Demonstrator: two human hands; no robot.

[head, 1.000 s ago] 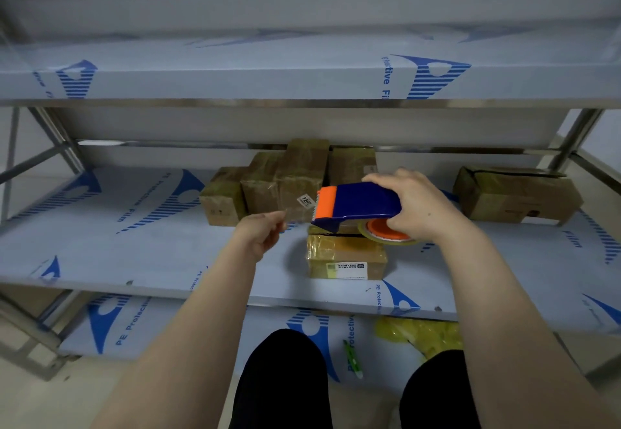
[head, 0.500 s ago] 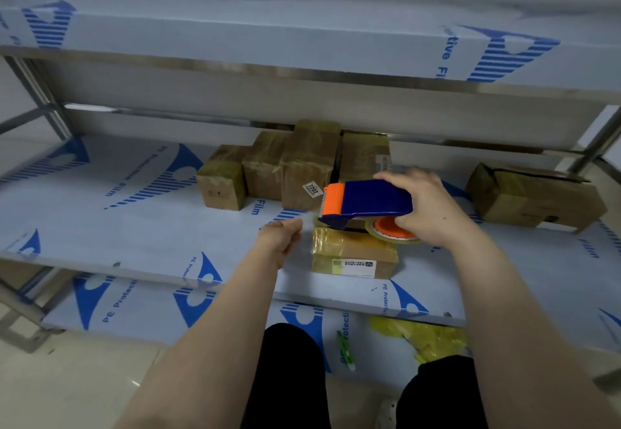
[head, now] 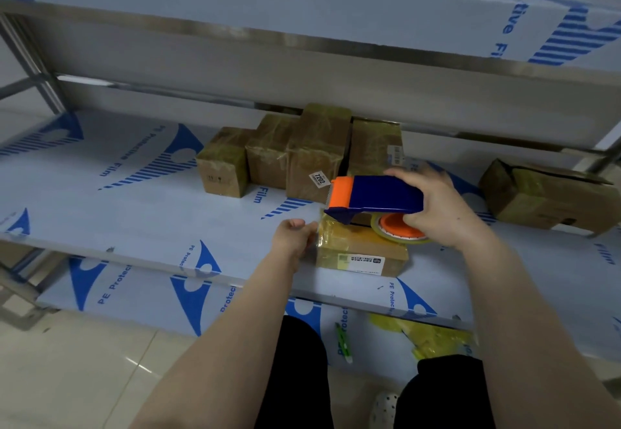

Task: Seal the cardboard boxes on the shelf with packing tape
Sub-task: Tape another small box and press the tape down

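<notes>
A small flat cardboard box (head: 364, 251) with a white label lies near the front edge of the middle shelf (head: 141, 213). My right hand (head: 437, 206) grips a blue and orange tape dispenser (head: 373, 196) just above the box's top. The clear tape roll (head: 400, 232) sits under that hand. My left hand (head: 294, 235) pinches the free end of the tape against the box's left end. Behind stand several taped boxes (head: 302, 156) in a row.
A longer box (head: 547, 193) with a loose flap lies at the shelf's right. The upper shelf (head: 302, 8) hangs low overhead. On the bottom shelf lie crumpled yellow tape (head: 433, 338) and a green pen (head: 344, 344). My knees are below the shelf edge.
My left hand has moved right and down from the open shelf to the box's left end. The dispenser stayed over the box. My head has tilted down and closer.
</notes>
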